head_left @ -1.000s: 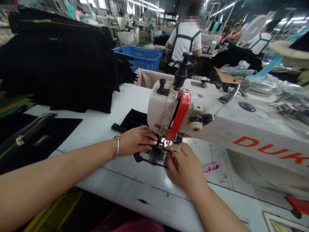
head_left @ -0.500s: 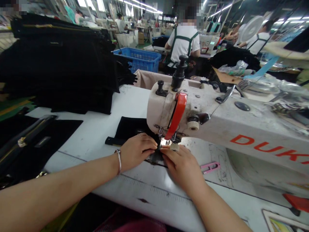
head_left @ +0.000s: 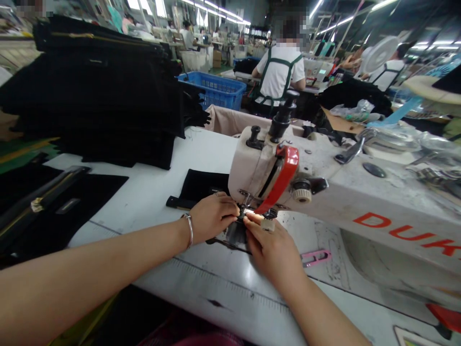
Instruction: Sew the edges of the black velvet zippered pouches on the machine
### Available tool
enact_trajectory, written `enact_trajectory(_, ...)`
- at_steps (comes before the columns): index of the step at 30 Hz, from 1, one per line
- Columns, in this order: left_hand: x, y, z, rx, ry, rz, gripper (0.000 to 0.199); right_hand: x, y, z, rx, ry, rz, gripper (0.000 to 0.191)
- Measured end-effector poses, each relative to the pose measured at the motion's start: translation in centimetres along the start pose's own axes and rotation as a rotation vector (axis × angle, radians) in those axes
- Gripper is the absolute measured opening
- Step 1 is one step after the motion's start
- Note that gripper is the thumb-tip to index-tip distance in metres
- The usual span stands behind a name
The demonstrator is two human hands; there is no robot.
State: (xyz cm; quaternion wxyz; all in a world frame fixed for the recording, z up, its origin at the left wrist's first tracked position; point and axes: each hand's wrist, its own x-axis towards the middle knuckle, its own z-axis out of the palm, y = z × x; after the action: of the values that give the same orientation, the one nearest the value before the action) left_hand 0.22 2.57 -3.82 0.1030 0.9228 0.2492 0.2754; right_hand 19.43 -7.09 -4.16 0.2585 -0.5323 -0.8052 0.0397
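Nearest to me, the person's two bare forearms reached across the white tabletop (head_left: 151, 192) toward the sewing machine (head_left: 324, 192). The right hand (head_left: 275, 250) lay flat on a piece of black fabric (head_left: 201, 187), its fingertips pressed together just under the needle, and the left hand (head_left: 212, 216), a silver bangle (head_left: 189, 229) on its wrist, pinched the same fabric from the other side, so both hands met beneath the machine's red guard (head_left: 281, 178). A pink thread clipper (head_left: 315, 257) lay on the tabletop just right of the right hand. Farther left sat a tall stack of black pieces (head_left: 104, 96). Beyond it stood a blue basket (head_left: 212, 89), and a co-worker in a white shirt (head_left: 281, 72) sat with their back turned.
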Motion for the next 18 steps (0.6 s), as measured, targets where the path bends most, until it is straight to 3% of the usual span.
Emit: enact_trajectory(18,0.03,-0.61,0.68,-0.017,0.025,-0.046,0.007,-0.05,-0.07,0.51,-0.02,-0.009,0.04,0.029)
